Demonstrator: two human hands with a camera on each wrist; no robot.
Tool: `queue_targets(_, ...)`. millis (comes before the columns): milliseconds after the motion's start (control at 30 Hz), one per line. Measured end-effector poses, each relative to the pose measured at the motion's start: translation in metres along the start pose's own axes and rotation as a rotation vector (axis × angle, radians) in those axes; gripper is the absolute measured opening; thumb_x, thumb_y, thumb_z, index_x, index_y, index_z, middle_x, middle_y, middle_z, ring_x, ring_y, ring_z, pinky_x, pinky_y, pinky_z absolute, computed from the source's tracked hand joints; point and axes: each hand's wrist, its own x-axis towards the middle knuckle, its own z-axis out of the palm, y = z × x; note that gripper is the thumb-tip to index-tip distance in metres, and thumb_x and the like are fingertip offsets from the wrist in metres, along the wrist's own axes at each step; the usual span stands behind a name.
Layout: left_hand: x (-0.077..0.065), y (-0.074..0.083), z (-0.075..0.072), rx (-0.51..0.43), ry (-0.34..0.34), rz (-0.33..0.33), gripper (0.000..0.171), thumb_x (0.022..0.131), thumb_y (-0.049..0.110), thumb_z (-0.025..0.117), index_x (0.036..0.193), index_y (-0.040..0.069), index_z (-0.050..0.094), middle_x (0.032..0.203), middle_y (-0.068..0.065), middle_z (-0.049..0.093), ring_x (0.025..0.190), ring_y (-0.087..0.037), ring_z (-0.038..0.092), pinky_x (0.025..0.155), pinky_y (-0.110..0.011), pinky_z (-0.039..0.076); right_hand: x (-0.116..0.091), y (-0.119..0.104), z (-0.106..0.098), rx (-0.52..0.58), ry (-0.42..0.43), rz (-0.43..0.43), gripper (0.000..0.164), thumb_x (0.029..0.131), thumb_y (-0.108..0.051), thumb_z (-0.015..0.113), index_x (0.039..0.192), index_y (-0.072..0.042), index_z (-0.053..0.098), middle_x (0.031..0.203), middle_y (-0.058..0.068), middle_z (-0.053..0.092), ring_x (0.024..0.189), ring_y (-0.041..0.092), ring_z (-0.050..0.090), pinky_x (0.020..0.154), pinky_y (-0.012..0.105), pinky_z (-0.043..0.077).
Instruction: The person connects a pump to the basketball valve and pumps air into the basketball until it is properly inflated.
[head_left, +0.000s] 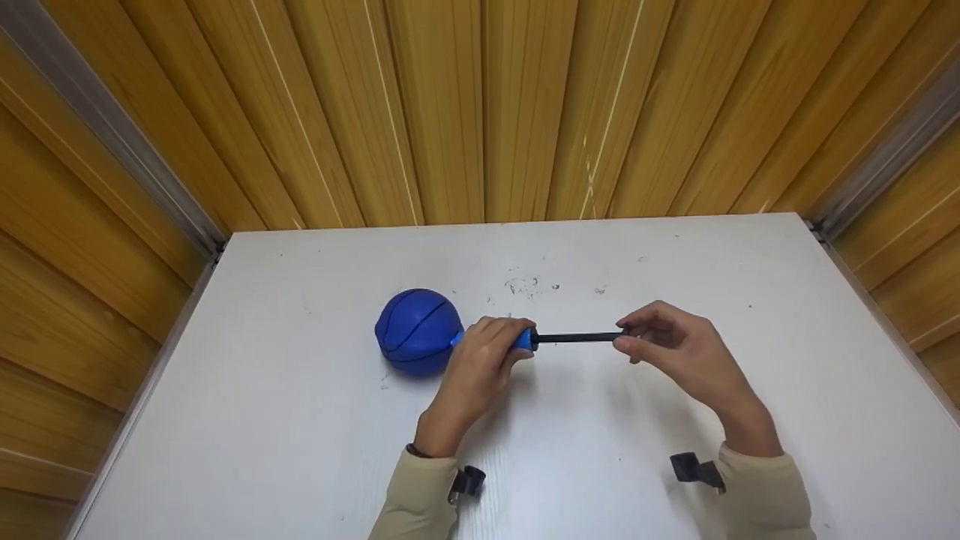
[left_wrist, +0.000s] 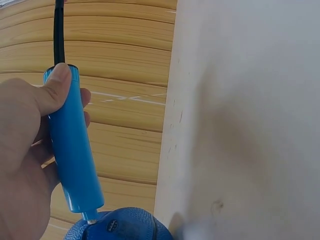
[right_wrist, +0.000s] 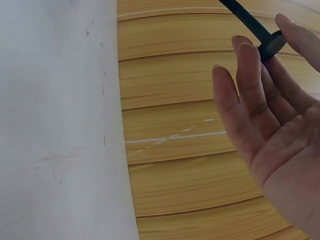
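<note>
The left hand (head_left: 480, 352), in the head view, grips a blue pump (head_left: 523, 339) beside the blue ball (head_left: 420, 332), seemingly on the white table (head_left: 300, 315); the right hand (head_left: 682, 356) pinches the end of the drawn-out black rod (head_left: 577, 337). In the left wrist view, the nozzle (left_wrist: 90, 216) meets the ball: joining seems done. In the right wrist view, this hand holds the round handle (right_wrist: 273, 46); pushing the rod in seems left.

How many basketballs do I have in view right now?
1: the blue basketball, at one end of the blue hand pump, beside the left hand. No others show.
</note>
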Motion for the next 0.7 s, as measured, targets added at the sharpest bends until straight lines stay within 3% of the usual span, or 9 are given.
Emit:
queue_targets(167,0.0,0.002,0.002,0.026,-0.007,0.0,0.031,0.097,0.014,0.076,0.126,0.004,0.072,0.118,-0.008,0.076,0.111,-0.027,0.067,0.096,-0.04,0.055,0.005,0.002,0.016,0.003,-0.001,0.047,0.026,0.093,-0.012,0.084,0.116,-0.003,0.074,0.097,0.007,0.077,0.078,0.028,0.072,0.083,0.026,0.056)
queue_targets(500,-0.002,0.002,0.007,0.064,-0.015,0.015,0.031,0.097,0.016,0.077,0.125,0.003,0.072,0.118,-0.008,0.076,0.111,-0.026,0.067,0.094,-0.039,0.054,0.016,0.017,0.079,0.151,0.035,0.012,0.026,0.094,-0.007,0.081,0.117,0.001,0.073,0.105,0.013,0.075,0.08,0.032,0.073,0.077,0.036,0.062)
queue_targets(700,0.0,0.0,0.007,0.026,-0.023,0.011,0.032,0.097,0.018,0.077,0.125,0.004,0.074,0.118,-0.007,0.076,0.11,-0.026,0.068,0.095,-0.039,0.054,0.016,0.021,0.082,0.119,0.058,-0.032,0.024,0.092,-0.008,0.084,0.115,-0.004,0.077,0.103,0.007,0.076,0.085,0.027,0.074,0.077,0.03,0.061)
